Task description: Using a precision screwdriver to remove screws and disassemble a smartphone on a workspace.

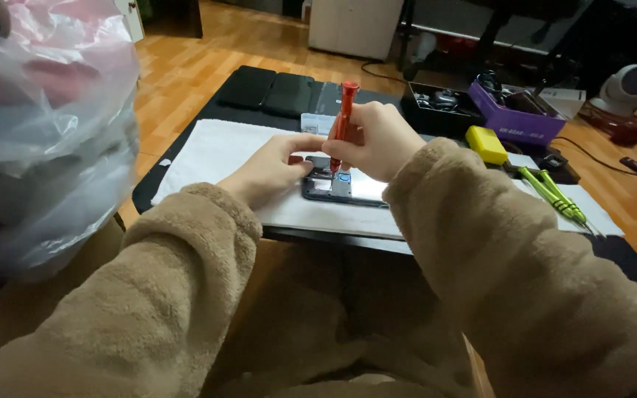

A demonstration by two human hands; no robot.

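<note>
An opened phone (pixel 348 190) lies face down on a white towel (pixel 215 151) on a low black table (pixel 186 147). My right hand (pixel 377 140) grips a red screwdriver (pixel 343 121), held upright with its tip down in the phone's upper part. My left hand (pixel 270 169) rests on the towel and presses the phone's left edge with its fingertips. Both arms wear fuzzy tan sleeves.
Two dark phones (pixel 274 92) lie at the table's far edge. A purple box (pixel 517 118) and a black tray of parts (pixel 440 103) stand at the back right, beside a yellow block (pixel 486 144). Two green screwdrivers (pixel 554 195) lie at the right. A plastic bag (pixel 38 133) bulges at the left.
</note>
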